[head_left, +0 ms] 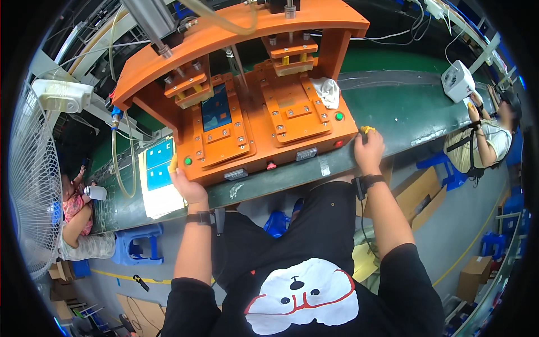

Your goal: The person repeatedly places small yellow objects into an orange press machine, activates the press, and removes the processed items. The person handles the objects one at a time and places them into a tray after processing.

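An orange two-station press [269, 151] stands on the green bench in front of me. A blue flat panel [217, 109] lies in its left fixture; the right fixture [291, 109] shows an orange plate. My left hand [188, 186] rests against the press's left front corner, fingers extended, a yellow cover on one fingertip. At the right front corner, near the red button [338, 144], my right hand [369, 153] lies with fingers loosely bent and apart, also with yellow on a fingertip. Neither hand shows a held object. Green buttons [188, 161] sit at both front corners.
Blue rectangular pieces [159, 165] on pale sheets lie left of the press. A white cloth [327, 92] sits at its right rear. A white mesh fan [36, 180] stands far left, a small white fan [458, 81] far right. Other people sit at both sides.
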Demonstrator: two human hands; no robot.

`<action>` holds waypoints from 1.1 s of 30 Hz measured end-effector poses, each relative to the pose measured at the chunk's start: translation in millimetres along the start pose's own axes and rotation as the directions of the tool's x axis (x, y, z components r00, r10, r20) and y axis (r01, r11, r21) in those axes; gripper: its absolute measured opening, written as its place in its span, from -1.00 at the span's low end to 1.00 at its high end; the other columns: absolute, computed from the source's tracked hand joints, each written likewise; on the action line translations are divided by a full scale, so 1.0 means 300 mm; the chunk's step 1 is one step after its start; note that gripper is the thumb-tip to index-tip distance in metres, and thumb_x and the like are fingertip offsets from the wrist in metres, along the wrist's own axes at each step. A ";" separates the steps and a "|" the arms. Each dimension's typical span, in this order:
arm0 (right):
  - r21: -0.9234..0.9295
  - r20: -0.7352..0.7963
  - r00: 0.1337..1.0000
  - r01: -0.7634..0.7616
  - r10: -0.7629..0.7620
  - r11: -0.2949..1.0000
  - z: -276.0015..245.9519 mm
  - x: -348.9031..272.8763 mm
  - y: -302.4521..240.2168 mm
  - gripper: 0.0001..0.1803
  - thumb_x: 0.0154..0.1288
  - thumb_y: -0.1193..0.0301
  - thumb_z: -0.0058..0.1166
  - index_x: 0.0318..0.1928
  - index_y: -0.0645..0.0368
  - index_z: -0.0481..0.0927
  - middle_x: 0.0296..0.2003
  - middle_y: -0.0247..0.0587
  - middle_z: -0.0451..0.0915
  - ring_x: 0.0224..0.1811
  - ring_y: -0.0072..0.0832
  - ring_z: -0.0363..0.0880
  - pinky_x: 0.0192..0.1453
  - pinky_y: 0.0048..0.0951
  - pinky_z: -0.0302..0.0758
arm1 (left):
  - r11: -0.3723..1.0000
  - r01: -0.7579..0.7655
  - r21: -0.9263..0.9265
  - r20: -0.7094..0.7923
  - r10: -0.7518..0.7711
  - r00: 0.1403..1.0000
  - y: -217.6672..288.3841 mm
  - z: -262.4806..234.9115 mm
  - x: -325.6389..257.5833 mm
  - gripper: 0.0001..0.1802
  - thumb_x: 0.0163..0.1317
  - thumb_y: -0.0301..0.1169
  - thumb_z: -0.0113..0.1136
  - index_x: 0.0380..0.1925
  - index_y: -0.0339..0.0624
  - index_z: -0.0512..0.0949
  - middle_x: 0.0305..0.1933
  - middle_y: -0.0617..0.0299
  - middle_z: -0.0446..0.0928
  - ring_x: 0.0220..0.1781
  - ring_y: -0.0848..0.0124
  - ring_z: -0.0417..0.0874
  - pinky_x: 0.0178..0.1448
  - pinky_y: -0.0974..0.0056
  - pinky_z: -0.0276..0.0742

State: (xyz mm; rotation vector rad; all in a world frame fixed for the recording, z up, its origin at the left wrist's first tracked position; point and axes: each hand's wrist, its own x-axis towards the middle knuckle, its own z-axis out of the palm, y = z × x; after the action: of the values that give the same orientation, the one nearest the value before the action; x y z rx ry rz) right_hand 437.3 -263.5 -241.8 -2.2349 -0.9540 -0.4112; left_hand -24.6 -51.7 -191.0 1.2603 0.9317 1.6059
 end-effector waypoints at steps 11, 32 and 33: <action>0.024 -0.028 1.000 -0.002 0.002 1.000 -0.009 0.007 0.005 -0.74 0.33 0.31 0.20 -0.09 0.19 0.71 0.04 -0.02 0.70 0.20 -0.01 0.58 0.22 0.01 0.46 | 0.994 -0.010 -0.113 -0.009 0.009 1.000 -0.007 0.006 -0.007 -0.54 0.66 -0.37 -0.28 0.38 -0.36 0.38 0.34 -0.05 0.52 0.35 0.20 0.59 0.46 0.15 0.50; -0.032 0.005 1.000 0.009 -0.009 0.999 -0.014 0.020 -0.005 -0.75 0.31 0.32 0.20 -0.12 0.20 0.71 0.00 -0.05 0.65 0.17 -0.01 0.55 0.22 0.04 0.44 | 0.995 -0.090 0.040 -0.058 0.092 0.994 -0.020 0.017 0.009 -0.54 0.60 -0.41 -0.24 0.34 -0.37 0.46 0.30 -0.03 0.55 0.32 0.24 0.55 0.47 0.17 0.43; -0.029 0.002 1.000 0.004 -0.004 1.000 -0.015 0.012 -0.006 -0.75 0.30 0.32 0.20 -0.12 0.21 0.70 0.00 -0.05 0.65 0.17 0.00 0.55 0.22 0.04 0.44 | 0.995 -0.082 0.049 -0.058 0.085 0.995 -0.025 0.012 0.004 -0.54 0.60 -0.41 -0.24 0.34 -0.38 0.46 0.31 -0.03 0.55 0.32 0.23 0.55 0.48 0.17 0.43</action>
State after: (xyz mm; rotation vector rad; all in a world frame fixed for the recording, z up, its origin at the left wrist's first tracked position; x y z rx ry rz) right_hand 438.4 -263.8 -235.7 -2.2597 -0.9596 -0.4272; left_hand -19.8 -48.0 -196.8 1.3045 0.9703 1.7043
